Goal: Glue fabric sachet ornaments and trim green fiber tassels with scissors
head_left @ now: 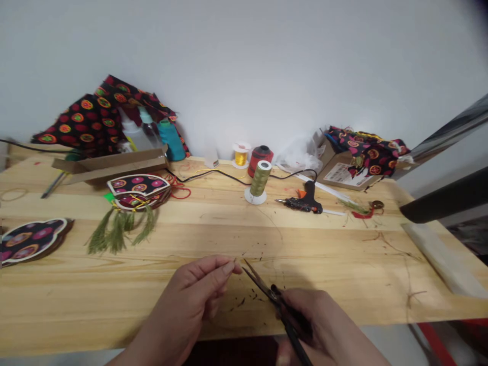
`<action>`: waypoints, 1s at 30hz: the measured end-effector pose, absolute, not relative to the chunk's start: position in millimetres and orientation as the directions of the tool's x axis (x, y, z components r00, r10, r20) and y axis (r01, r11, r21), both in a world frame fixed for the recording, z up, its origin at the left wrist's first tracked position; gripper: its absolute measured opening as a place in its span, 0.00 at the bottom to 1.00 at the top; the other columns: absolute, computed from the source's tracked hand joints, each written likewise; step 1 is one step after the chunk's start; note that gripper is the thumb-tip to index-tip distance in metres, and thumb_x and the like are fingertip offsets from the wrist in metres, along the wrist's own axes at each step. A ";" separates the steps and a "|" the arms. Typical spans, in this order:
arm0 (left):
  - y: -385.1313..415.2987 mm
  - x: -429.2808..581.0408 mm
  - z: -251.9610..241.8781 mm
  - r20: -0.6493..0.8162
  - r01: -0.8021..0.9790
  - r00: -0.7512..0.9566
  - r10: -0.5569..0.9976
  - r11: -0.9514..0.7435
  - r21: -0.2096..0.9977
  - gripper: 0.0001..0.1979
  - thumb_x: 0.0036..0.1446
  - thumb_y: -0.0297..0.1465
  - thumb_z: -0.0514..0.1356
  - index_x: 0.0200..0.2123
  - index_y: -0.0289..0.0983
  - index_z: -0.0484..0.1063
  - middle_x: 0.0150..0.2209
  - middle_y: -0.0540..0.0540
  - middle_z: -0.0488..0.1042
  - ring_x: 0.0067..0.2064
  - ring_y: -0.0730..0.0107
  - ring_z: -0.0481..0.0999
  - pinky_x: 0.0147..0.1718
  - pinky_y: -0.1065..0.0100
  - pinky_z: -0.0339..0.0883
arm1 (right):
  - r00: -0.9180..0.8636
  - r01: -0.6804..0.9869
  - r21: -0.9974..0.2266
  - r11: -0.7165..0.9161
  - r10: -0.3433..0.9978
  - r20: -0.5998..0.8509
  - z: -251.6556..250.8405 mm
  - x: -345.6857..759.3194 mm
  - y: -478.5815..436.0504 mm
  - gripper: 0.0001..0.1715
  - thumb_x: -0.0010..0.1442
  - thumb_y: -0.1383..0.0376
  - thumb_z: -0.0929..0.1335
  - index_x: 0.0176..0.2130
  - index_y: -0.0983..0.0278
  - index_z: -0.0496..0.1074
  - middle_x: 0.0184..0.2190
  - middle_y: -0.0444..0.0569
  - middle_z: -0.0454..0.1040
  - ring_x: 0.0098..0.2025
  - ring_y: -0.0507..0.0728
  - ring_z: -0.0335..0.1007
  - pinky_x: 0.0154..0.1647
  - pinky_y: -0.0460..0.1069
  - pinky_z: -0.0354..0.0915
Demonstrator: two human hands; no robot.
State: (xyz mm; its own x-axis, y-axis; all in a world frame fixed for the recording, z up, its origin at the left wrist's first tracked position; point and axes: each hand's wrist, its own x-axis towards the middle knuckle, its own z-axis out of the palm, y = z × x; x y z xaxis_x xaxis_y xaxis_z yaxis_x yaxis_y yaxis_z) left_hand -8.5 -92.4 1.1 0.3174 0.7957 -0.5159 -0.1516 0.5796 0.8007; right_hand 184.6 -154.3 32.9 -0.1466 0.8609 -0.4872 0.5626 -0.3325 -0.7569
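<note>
Olive spool (261,180): stands upright on the table (343,267), well ahead of both your hands.
Scissors (275,297): nearer you than the olive spool, 2 blades parted, tips just beside your left fingertips.
Right hand (322,315): your grip is clamped on the handles of the scissors.
Left hand (200,284): your grip is pinched, thumb and fingertips together, on your side of the olive spool; anything between them is too small to tell.
Dark snippets (241,302): you have these scattered on your side of the olive spool.
Green tassels (117,231): left of the olive spool, at the edge of a patterned fabric piece (139,185).
Red spool (260,157): just behind the olive spool.
Glue gun (305,202): lies right of the olive spool.
</note>
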 end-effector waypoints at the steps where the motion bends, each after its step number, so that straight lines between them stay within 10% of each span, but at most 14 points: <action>1: -92.6 -7.9 0.9 -0.511 -0.140 0.327 0.795 0.575 0.806 0.10 0.50 0.38 0.64 0.26 0.37 0.77 0.16 0.58 0.53 0.20 0.78 0.46 0.18 0.73 0.41 | -0.154 0.543 -0.764 -0.349 0.852 -0.499 35.1 182.8 -152.3 0.06 0.47 0.72 0.68 0.30 0.65 0.69 0.21 0.40 0.69 0.26 0.51 0.66 0.25 0.43 0.58; 9: -96.0 -7.1 1.8 -0.483 0.000 0.364 0.796 0.518 0.855 0.13 0.53 0.40 0.61 0.32 0.38 0.80 0.18 0.57 0.55 0.21 0.77 0.48 0.18 0.74 0.41 | -0.246 0.297 -0.845 -0.444 0.820 -0.517 35.3 177.7 -143.2 0.12 0.47 0.76 0.64 0.31 0.63 0.71 0.23 0.39 0.74 0.25 0.48 0.70 0.24 0.40 0.59; 30: -93.3 -5.6 4.2 -0.466 -0.027 0.372 0.803 0.511 0.859 0.10 0.51 0.39 0.63 0.35 0.45 0.82 0.19 0.55 0.66 0.24 0.75 0.56 0.23 0.75 0.51 | -0.224 0.400 -0.856 -0.328 0.871 -0.438 27.7 178.0 -139.8 0.15 0.48 0.76 0.62 0.26 0.63 0.76 0.23 0.41 0.78 0.27 0.48 0.72 0.25 0.40 0.58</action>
State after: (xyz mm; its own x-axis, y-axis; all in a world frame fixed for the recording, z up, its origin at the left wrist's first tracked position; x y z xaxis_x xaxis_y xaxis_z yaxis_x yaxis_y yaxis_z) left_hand -5.6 -93.3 4.2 0.3721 0.8028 -0.4658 -0.0269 0.5110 0.8592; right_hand 178.0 -139.8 27.7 -0.2236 0.8707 -0.4380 0.4001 -0.3278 -0.8559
